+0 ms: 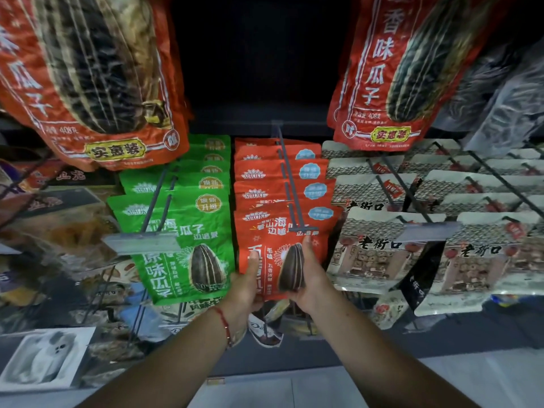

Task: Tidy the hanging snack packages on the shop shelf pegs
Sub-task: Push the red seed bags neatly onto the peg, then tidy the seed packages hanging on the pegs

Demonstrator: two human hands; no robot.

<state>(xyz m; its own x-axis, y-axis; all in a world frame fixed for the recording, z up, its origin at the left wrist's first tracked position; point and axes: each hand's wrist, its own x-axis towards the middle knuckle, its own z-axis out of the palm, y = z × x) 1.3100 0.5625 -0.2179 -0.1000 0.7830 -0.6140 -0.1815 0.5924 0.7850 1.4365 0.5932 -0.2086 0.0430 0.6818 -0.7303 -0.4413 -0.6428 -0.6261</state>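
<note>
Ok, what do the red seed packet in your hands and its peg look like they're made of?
The front red sunflower seed packet looks like thin printed plastic film with a slight sheen: it creases and catches light. Left hand and right hand hold its lower edge. Its peg looks like thin grey-coated metal wire, straight and rigid, though the coating is hard to confirm.

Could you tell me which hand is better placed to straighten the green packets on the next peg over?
Left, probably. The left hand holds the front red packet at its edge beside the green packets. The right hand grips the red packet's far side, nearer the grey packets.
</note>
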